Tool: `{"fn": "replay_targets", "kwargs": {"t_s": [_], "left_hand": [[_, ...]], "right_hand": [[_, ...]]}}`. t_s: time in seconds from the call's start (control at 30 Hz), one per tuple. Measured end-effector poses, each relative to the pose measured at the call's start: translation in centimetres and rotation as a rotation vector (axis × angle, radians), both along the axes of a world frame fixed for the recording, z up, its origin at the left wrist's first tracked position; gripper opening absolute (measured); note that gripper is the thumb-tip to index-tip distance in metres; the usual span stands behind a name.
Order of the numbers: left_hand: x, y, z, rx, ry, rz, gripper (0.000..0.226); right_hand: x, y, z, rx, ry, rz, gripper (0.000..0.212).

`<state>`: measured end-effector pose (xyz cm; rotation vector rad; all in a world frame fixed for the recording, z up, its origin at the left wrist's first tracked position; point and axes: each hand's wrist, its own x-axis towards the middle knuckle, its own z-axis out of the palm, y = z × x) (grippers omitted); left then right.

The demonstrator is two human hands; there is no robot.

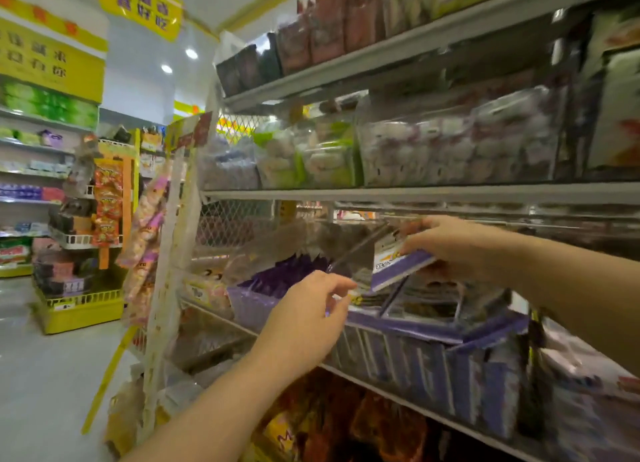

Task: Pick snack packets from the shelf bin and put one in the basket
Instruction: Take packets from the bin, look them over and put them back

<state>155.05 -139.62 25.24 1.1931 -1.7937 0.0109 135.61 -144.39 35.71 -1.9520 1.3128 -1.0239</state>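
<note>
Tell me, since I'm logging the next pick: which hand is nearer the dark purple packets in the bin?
Left. The left hand is just right of the purple packets, in front of their bin; the right hand is farther right, holding a white and purple packet.

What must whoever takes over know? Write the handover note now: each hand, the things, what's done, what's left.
Right hand: has a purple-edged snack packet in its grip, held above the purple shelf bin.
Left hand: reaches to the bin's front, fingertips by the packets there; whether its grip holds anything is unclear.
Basket: not in view.
Done: one packet picked.
Left: put one packet in the basket.
</note>
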Motion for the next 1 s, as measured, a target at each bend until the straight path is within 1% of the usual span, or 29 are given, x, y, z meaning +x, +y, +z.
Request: {"fn": "replay_targets", "kwargs": {"t_s": [0.2, 0.3, 0.4, 0.5, 0.67, 0.77, 0.87, 0.93, 1.0], "left_hand": [[-0.1, -6.6, 4.3, -0.058, -0.193, 0.054, 0.028], [-1.2, -10.1, 6.2, -0.049, -0.311, 0.028, 0.030], [-2.7, -13.3, 7.6, 0.122, -0.438, -0.028, 0.029], [-4.3, -15.8, 8.5, 0.288, -0.586, -0.017, 0.024], [-5.2, -17.6, 8.9, 0.339, -0.705, -0.009, 0.029], [-4.9, -17.9, 8.7, 0.335, -0.761, -0.005, 0.028], [-4.6, -17.9, 8.0, 0.284, -0.797, 0.033, 0.027], [-4.5, -18.0, 7.9, 0.255, -0.825, 0.068, 0.027], [-4.6, -17.9, 7.9, 0.263, -0.839, 0.101, 0.026]], "right_hand": [[-1.8, -4.0, 2.1, 0.134, 0.036, 0.019, 0.006], [-2.3, -6.3, 2.3, 0.106, 0.041, 0.005, 0.001], [-2.4, -8.4, 2.4, 0.099, 0.041, 0.004, 0.005], [-2.9, -10.0, 2.8, 0.150, 0.069, -0.029, 0.011], [-3.2, -11.2, 3.4, 0.191, 0.056, -0.031, 0.008], [-3.1, -11.4, 3.3, 0.213, 0.141, -0.017, 0.006], [-3.1, -11.1, 3.0, 0.226, 0.199, -0.032, 0.008], [-3.0, -11.0, 2.9, 0.225, 0.247, -0.058, 0.011], [-2.6, -11.2, 2.9, 0.194, 0.317, -0.094, 0.020]]}}
